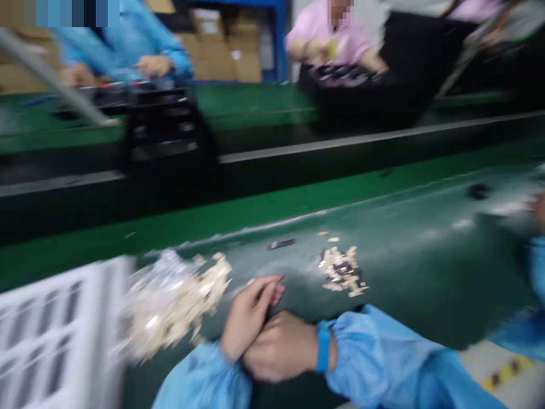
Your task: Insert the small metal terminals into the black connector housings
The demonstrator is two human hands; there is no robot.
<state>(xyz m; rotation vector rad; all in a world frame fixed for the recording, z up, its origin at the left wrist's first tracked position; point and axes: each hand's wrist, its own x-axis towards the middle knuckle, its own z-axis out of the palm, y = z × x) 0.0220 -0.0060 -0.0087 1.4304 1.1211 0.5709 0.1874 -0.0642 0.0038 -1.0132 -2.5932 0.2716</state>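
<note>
My left hand [249, 315] hangs over the green work surface [404, 278], fingers curled together and pointing right. Against its wrist lies my right hand [279, 347], closed, with a blue band [323, 346] round the wrist; its fingertips are hidden. Whatever either hand holds, if anything, cannot be made out. Left of my hands is a heap of small cream pieces [183, 312] with a clear plastic bag [166, 278]. A smaller pile of cream and dark pieces [343, 270] lies to the right. Beyond my hands rests a small dark strip [281, 244].
A white slotted tray [100, 318] stands at the left edge. A dark round thing [479, 191] lies far right, near another person's blue sleeve [537, 272]. Across the line, people in blue and pink work behind black cases [166, 130]. The picture is blurred.
</note>
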